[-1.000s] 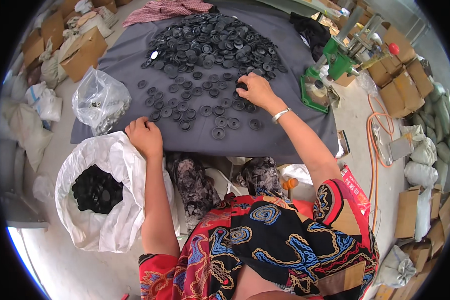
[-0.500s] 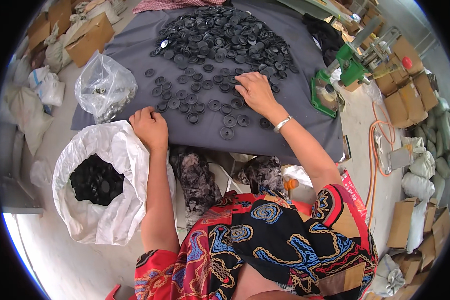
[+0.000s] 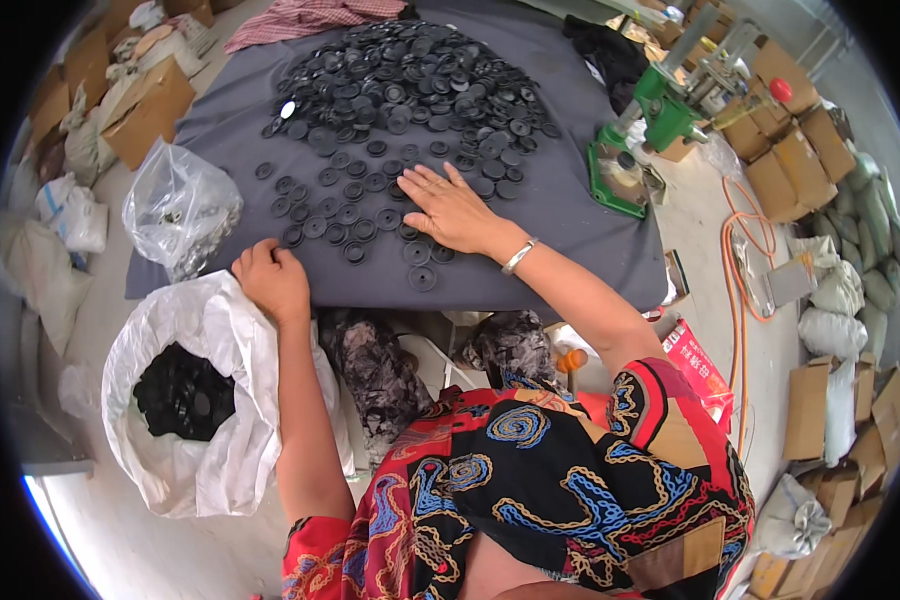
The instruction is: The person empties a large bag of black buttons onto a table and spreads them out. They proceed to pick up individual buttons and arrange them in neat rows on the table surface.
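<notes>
Many round black plastic discs with raised rims lie on a grey cloth-covered table (image 3: 530, 280). Most form a heap (image 3: 400, 75) at the far side, and a loose group of discs (image 3: 348, 214) is spread nearer to me. My right hand (image 3: 452, 210) lies palm down over the right side of that group, fingers stretched and spread. At the table's near left edge, my left hand (image 3: 272, 283) is closed, its fingers curled at the rim of a white woven sack (image 3: 255, 375). The sack's mouth gapes, with black discs (image 3: 185, 392) inside.
A clear plastic bag of small metal parts (image 3: 180, 215) sits at the table's left edge. On the right stands a green hand press (image 3: 620, 170). A checked cloth (image 3: 310, 22) lies at the far edge. Cartons (image 3: 790, 165) and an orange hose (image 3: 738, 300) are on the right floor.
My right hand has moved left and toward me across the loose discs, its fingers now flatter. My left hand stays at the sack's rim. The whole view has shifted slightly.
</notes>
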`<move>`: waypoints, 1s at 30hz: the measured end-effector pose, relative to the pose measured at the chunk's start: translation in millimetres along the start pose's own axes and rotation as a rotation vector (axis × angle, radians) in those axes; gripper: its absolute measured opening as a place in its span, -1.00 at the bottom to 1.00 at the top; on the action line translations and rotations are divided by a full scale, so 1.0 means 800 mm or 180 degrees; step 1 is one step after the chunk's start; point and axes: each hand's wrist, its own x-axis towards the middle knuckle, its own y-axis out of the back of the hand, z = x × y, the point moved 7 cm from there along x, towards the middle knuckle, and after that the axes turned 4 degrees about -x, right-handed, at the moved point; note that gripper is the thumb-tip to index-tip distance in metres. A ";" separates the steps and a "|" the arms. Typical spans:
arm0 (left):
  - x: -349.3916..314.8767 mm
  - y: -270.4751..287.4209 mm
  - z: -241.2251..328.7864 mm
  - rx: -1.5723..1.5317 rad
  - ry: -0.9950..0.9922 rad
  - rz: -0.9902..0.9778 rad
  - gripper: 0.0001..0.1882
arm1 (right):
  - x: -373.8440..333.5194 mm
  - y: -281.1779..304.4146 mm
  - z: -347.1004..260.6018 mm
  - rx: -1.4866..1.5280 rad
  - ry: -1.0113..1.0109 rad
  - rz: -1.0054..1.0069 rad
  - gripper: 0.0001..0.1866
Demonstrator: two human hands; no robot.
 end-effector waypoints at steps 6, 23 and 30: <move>0.000 0.002 -0.003 0.0059 0.0031 -0.0018 -0.88 | -0.053 0.052 0.065 -0.0182 -0.0893 0.0534 -0.63; -0.003 0.000 -0.003 0.0117 0.0075 -0.0082 -0.87 | -0.066 0.079 0.060 0.0708 -0.0768 0.0476 -0.71; -0.004 -0.004 -0.008 0.0117 0.0061 -0.0058 -0.87 | -0.089 0.052 0.010 0.0210 -0.0196 0.0352 -0.82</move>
